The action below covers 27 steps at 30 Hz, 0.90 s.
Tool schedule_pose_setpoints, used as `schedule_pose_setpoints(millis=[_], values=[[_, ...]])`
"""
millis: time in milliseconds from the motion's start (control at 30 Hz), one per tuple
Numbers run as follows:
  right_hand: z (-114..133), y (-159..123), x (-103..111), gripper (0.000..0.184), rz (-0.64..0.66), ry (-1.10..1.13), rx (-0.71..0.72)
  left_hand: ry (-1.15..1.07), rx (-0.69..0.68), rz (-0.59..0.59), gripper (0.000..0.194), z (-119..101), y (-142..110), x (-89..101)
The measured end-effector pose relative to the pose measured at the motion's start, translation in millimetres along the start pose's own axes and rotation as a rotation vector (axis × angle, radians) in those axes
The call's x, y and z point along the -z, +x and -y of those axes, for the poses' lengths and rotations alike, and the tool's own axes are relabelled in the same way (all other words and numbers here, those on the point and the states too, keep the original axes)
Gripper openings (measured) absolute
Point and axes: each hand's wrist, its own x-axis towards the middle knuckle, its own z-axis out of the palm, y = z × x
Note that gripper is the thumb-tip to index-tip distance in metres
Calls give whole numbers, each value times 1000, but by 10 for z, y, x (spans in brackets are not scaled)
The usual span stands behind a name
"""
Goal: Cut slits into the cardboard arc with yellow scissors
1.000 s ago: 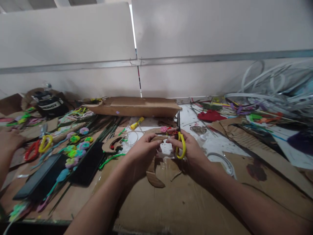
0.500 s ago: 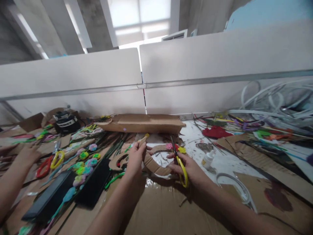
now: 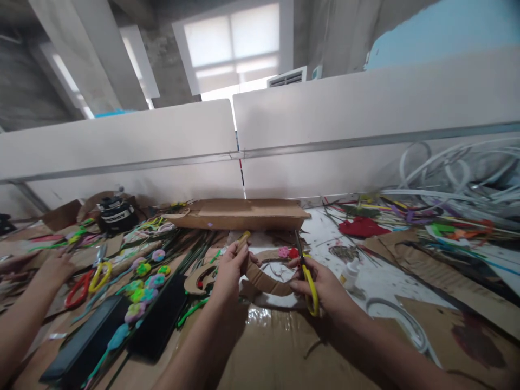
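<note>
A curved strip of brown cardboard [image 3: 268,281] spans the gap between my two hands above the table. My left hand [image 3: 232,265] pinches its left end, and a narrow piece with a yellowish tip [image 3: 244,238] sticks up from the fingers. The strip's other end lies at the fingertips of my right hand [image 3: 320,281], which also holds yellow-handled scissors [image 3: 311,295], blades pointing up and away. Just behind are small crocheted-looking flowers, one pink [image 3: 283,252] and one red, by another curved cardboard edge. A cut cardboard curl [image 3: 199,280] lies left of my left hand.
A co-worker's hand [image 3: 54,268] is at the left, near red-handled scissors [image 3: 79,290] and more yellow-handled ones. Dark boxes [image 3: 87,341] and fuzzy flowers lie between us. A glue bottle [image 3: 350,273] stands at right; a long cardboard box [image 3: 239,216] lies before the white partition.
The view has tilted up a little, so the table sits lower. My hands have shifted slightly right, and the cardboard strip between them now slants down to the right.
</note>
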Motion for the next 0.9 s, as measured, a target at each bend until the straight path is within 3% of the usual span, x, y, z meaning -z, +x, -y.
schedule_pose_setpoints(millis=[367, 567, 733, 833, 900], values=[[55, 63, 78, 39, -66, -43, 42, 120, 91, 83, 42, 71, -45, -19], [-71, 90, 120, 42, 19, -57, 15, 104, 60, 61, 41, 100, -44, -32], [-107, 69, 119, 40, 119, -61, -82, 146, 5, 64, 39, -43, -72, -32], [-61, 82, 133, 46, 46, -58, -77, 249, 4, 154, 42, -167, -126, -23], [-17, 87, 147, 48, -8, -55, -38, 323, 62, 305, 49, -225, -172, -29]])
